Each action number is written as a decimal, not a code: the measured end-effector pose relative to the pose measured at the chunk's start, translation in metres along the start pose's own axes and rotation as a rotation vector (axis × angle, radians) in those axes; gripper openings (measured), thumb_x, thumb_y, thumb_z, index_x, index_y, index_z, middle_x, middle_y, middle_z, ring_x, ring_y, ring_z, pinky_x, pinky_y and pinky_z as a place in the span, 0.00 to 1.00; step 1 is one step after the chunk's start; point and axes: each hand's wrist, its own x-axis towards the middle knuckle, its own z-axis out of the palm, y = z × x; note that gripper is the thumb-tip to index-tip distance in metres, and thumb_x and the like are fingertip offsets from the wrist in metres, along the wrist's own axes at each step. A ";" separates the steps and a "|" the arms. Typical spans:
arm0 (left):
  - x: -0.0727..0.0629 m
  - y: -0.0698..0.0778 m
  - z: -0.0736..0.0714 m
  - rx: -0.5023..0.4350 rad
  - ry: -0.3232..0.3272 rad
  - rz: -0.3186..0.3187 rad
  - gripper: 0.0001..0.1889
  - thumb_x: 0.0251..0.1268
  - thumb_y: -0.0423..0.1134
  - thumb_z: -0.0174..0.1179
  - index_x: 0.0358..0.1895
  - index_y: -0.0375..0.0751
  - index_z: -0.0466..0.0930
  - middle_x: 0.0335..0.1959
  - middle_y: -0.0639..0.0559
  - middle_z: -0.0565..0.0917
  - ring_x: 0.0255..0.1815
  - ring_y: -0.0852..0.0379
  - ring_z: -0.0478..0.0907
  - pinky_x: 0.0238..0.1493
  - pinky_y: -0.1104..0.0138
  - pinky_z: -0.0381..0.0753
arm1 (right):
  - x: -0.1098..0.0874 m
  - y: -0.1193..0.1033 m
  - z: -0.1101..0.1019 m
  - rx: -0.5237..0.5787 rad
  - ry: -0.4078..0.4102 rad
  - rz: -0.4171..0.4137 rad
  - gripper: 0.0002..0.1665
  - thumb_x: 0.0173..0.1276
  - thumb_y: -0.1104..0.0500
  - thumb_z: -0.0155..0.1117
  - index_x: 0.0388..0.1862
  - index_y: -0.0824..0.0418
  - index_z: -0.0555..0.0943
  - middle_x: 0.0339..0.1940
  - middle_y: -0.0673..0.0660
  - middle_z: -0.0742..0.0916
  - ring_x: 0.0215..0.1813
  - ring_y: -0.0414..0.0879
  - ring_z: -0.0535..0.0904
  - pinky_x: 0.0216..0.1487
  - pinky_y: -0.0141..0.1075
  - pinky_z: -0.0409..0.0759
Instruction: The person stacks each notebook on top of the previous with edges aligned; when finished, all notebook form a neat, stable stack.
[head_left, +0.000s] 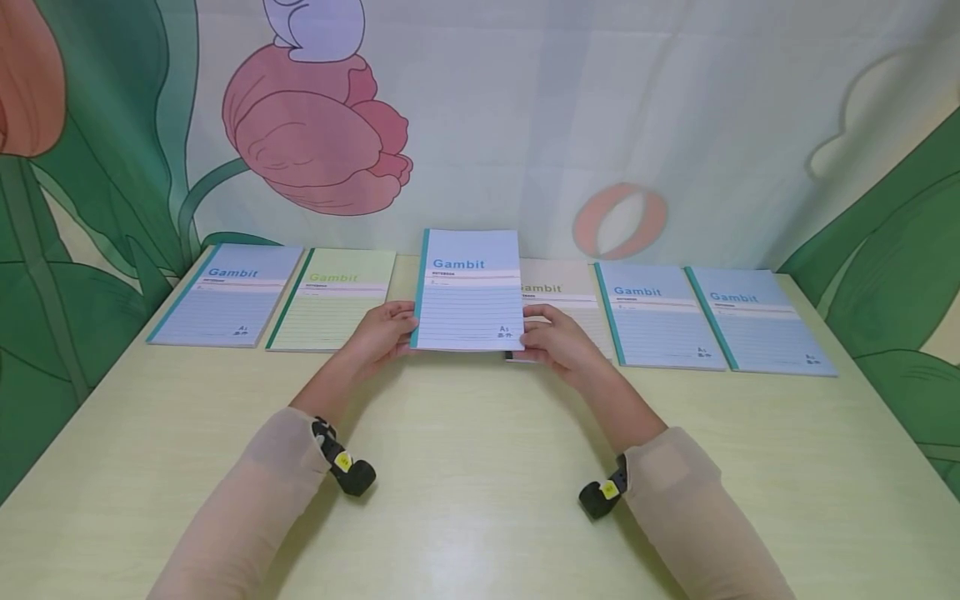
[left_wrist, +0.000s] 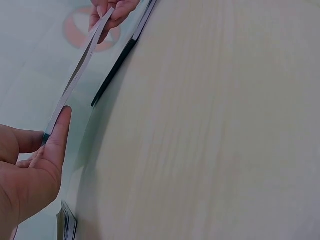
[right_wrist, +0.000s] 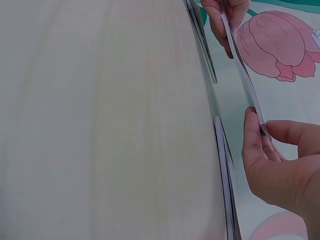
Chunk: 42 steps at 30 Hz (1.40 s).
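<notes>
A blue notebook (head_left: 468, 292) with a teal spine and "Gambit" on its cover is held up above the table by both hands. My left hand (head_left: 381, 333) pinches its lower left edge, thumb on one face and fingers on the other. At the lower right edge, my right hand (head_left: 558, 340) pinches it the same way. Seen edge-on in the left wrist view, the notebook (left_wrist: 77, 75) hangs above the tabletop with its pages slightly parted. Partly hidden behind it and my right hand lies a pale notebook (head_left: 581, 308) with a dark spine.
Along the table's back edge lie a blue notebook (head_left: 225, 292) at far left, a green notebook (head_left: 333, 296) beside it, and two blue notebooks at right, one inner (head_left: 660, 317) and one outer (head_left: 761, 321). A printed curtain (head_left: 480, 125) hangs behind the table (head_left: 480, 500).
</notes>
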 end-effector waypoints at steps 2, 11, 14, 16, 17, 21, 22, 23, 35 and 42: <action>0.001 0.000 0.001 0.000 -0.002 0.000 0.23 0.73 0.31 0.41 0.68 0.31 0.54 0.62 0.39 0.68 0.52 0.48 0.74 0.43 0.68 0.81 | -0.001 0.000 0.000 0.002 0.002 -0.002 0.24 0.64 0.76 0.45 0.59 0.69 0.61 0.45 0.62 0.77 0.38 0.46 0.79 0.44 0.38 0.82; 0.003 0.001 0.007 -0.009 0.012 -0.017 0.23 0.72 0.31 0.42 0.68 0.32 0.56 0.61 0.41 0.69 0.52 0.48 0.75 0.42 0.67 0.81 | -0.003 -0.002 -0.005 -0.014 0.015 0.003 0.24 0.63 0.77 0.45 0.59 0.69 0.61 0.47 0.64 0.76 0.42 0.48 0.78 0.50 0.44 0.79; 0.003 0.002 0.009 -0.016 -0.001 -0.010 0.23 0.73 0.30 0.41 0.68 0.31 0.55 0.62 0.40 0.69 0.53 0.47 0.74 0.44 0.65 0.81 | -0.004 -0.003 -0.007 -0.021 0.020 0.003 0.24 0.63 0.78 0.45 0.59 0.69 0.61 0.47 0.64 0.76 0.43 0.48 0.77 0.51 0.45 0.78; 0.003 0.002 0.011 -0.020 -0.006 -0.008 0.23 0.73 0.30 0.41 0.68 0.31 0.55 0.62 0.40 0.68 0.53 0.47 0.74 0.45 0.65 0.81 | -0.004 -0.003 -0.008 -0.029 0.024 0.004 0.25 0.63 0.78 0.45 0.60 0.69 0.61 0.48 0.65 0.76 0.43 0.49 0.77 0.51 0.45 0.78; 0.003 0.003 0.012 -0.020 -0.005 -0.008 0.23 0.73 0.30 0.41 0.68 0.31 0.55 0.62 0.40 0.69 0.53 0.47 0.74 0.45 0.64 0.81 | -0.005 -0.004 -0.009 -0.032 0.028 0.006 0.25 0.63 0.78 0.45 0.60 0.69 0.61 0.49 0.65 0.76 0.43 0.49 0.77 0.51 0.44 0.79; 0.005 0.003 0.016 -0.014 0.006 -0.013 0.22 0.72 0.31 0.42 0.68 0.32 0.56 0.62 0.41 0.69 0.53 0.47 0.74 0.45 0.65 0.81 | -0.006 -0.004 -0.013 -0.038 0.031 0.007 0.25 0.64 0.77 0.45 0.60 0.68 0.61 0.50 0.65 0.76 0.44 0.50 0.77 0.49 0.42 0.80; 0.005 0.003 0.017 -0.013 0.009 -0.014 0.22 0.72 0.31 0.42 0.67 0.32 0.57 0.62 0.41 0.69 0.53 0.47 0.74 0.45 0.65 0.81 | -0.006 -0.004 -0.014 -0.037 0.032 0.004 0.25 0.63 0.77 0.45 0.60 0.68 0.61 0.50 0.65 0.76 0.44 0.49 0.77 0.49 0.42 0.80; 0.006 0.003 0.018 -0.015 0.010 -0.013 0.22 0.72 0.30 0.43 0.67 0.32 0.57 0.62 0.41 0.69 0.53 0.47 0.74 0.45 0.65 0.81 | -0.007 -0.004 -0.015 -0.036 0.031 0.002 0.25 0.63 0.77 0.45 0.60 0.68 0.61 0.49 0.65 0.76 0.43 0.49 0.77 0.48 0.42 0.80; 0.010 0.004 0.031 -0.010 0.009 -0.003 0.22 0.71 0.30 0.44 0.66 0.32 0.59 0.60 0.42 0.71 0.51 0.48 0.75 0.43 0.66 0.81 | -0.011 -0.003 -0.028 -0.017 0.031 -0.024 0.25 0.63 0.78 0.45 0.59 0.69 0.60 0.43 0.60 0.77 0.38 0.45 0.77 0.44 0.39 0.81; 0.012 0.002 0.037 -0.024 -0.010 0.014 0.21 0.72 0.29 0.43 0.66 0.31 0.59 0.60 0.40 0.71 0.50 0.48 0.76 0.44 0.64 0.81 | -0.014 -0.003 -0.033 -0.028 0.037 -0.007 0.24 0.64 0.77 0.45 0.59 0.69 0.60 0.44 0.60 0.76 0.40 0.46 0.76 0.43 0.36 0.81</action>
